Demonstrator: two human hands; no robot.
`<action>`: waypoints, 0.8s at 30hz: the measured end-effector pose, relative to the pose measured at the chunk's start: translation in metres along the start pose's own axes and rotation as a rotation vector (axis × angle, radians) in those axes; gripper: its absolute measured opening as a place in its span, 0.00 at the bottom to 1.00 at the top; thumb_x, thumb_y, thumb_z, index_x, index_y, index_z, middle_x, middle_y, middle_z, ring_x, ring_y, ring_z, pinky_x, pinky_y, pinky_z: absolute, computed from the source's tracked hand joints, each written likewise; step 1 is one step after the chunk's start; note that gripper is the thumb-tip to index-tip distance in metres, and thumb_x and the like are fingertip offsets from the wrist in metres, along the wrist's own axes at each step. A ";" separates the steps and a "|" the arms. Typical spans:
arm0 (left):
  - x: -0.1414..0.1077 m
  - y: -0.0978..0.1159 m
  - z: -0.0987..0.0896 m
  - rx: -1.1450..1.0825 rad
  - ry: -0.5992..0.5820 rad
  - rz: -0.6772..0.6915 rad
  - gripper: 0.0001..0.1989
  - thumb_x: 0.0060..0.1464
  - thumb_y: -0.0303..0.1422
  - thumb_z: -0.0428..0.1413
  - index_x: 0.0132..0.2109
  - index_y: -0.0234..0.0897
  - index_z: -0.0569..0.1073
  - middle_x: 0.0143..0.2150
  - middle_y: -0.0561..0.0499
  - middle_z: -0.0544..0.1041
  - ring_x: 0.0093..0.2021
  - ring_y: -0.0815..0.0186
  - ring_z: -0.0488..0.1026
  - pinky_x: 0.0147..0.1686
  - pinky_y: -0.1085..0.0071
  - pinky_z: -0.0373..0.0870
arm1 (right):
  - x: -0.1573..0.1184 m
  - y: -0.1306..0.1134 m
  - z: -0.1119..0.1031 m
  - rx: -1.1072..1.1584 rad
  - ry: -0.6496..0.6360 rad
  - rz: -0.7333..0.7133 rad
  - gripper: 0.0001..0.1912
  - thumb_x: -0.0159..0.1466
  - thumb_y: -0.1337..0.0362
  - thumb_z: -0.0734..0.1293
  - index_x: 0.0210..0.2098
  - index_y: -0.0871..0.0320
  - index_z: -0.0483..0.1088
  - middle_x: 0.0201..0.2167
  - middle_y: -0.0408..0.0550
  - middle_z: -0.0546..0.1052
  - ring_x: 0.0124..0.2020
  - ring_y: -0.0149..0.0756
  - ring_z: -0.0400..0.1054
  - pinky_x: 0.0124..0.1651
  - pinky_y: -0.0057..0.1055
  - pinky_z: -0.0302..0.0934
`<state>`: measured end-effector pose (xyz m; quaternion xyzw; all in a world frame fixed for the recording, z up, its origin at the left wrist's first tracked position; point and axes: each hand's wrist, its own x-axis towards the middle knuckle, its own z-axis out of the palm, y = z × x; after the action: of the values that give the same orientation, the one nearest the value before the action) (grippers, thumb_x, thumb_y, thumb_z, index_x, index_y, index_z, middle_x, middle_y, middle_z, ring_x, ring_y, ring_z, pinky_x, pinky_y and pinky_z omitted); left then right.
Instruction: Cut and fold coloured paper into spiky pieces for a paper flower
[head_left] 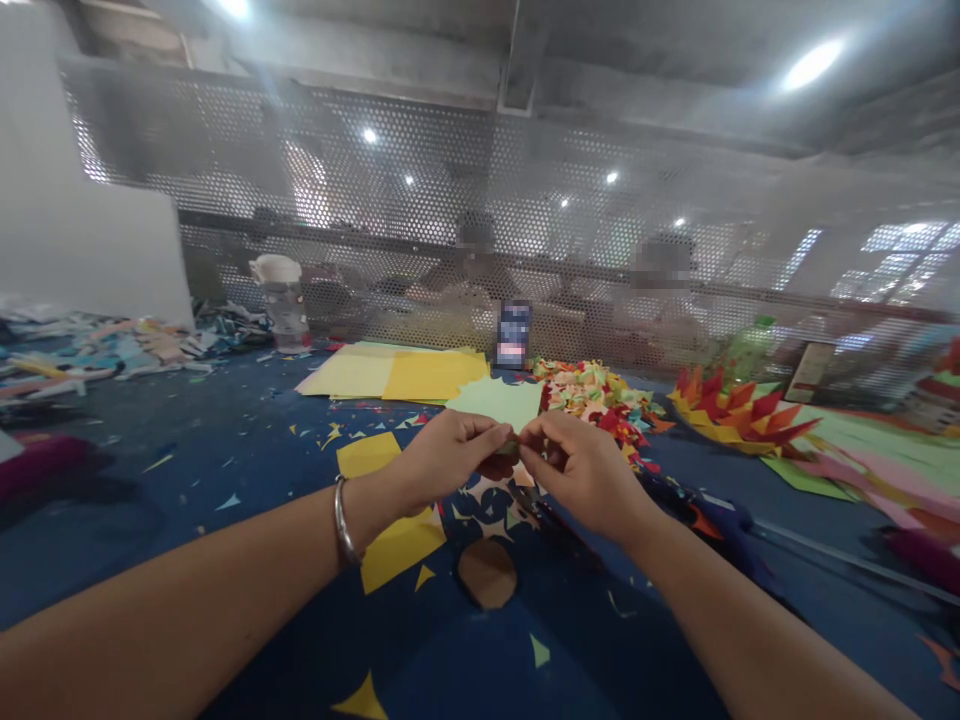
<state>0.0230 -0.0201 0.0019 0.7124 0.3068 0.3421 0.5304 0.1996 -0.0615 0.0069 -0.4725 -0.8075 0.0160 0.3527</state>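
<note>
My left hand [450, 450], with a silver bangle [343, 520] at the wrist, is closed around a small greenish piece [510, 447] that looks like paper. Thumb and index finger of my right hand [589, 465] pinch at its right side, so the fingertips of both hands nearly meet. Fingers hide most of the piece. Just behind the hands lies a pale green sheet [499, 398] with a scalloped edge. Yellow paper pieces [405, 550] lie under and beside my left wrist, and a brown round piece [487, 573] lies in front of the hands.
Cream and yellow sheets [439, 374] are stacked behind. A phone [514, 333] stands against the perforated screen [360, 250]. Colourful paper cutouts [592, 390] are heaped at right, near a red-and-yellow spiky paper piece [739, 412]. A bottle [283, 305] stands left; people sit beyond the screen.
</note>
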 end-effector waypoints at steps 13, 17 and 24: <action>0.001 -0.001 -0.001 0.167 0.022 0.057 0.13 0.48 0.35 0.55 0.39 0.36 0.78 0.29 0.48 0.79 0.32 0.64 0.75 0.34 0.69 0.70 | 0.001 -0.002 -0.001 -0.013 0.012 0.024 0.03 0.60 0.67 0.63 0.29 0.57 0.65 0.25 0.43 0.68 0.25 0.30 0.61 0.27 0.27 0.54; 0.001 -0.002 0.000 0.142 0.040 0.048 0.10 0.48 0.35 0.56 0.36 0.35 0.77 0.29 0.48 0.78 0.31 0.64 0.75 0.34 0.69 0.70 | 0.001 -0.001 0.000 -0.002 0.019 0.048 0.04 0.60 0.65 0.63 0.29 0.56 0.65 0.25 0.42 0.68 0.25 0.30 0.61 0.26 0.27 0.54; 0.001 0.000 0.000 0.005 0.065 0.057 0.08 0.45 0.35 0.59 0.34 0.35 0.74 0.28 0.48 0.78 0.31 0.64 0.75 0.35 0.66 0.70 | 0.001 -0.001 -0.001 0.019 0.035 0.079 0.05 0.62 0.62 0.62 0.30 0.56 0.66 0.25 0.43 0.70 0.24 0.30 0.61 0.25 0.26 0.54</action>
<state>0.0235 -0.0192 0.0021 0.7108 0.3044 0.3792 0.5082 0.1995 -0.0613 0.0088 -0.5009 -0.7817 0.0291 0.3704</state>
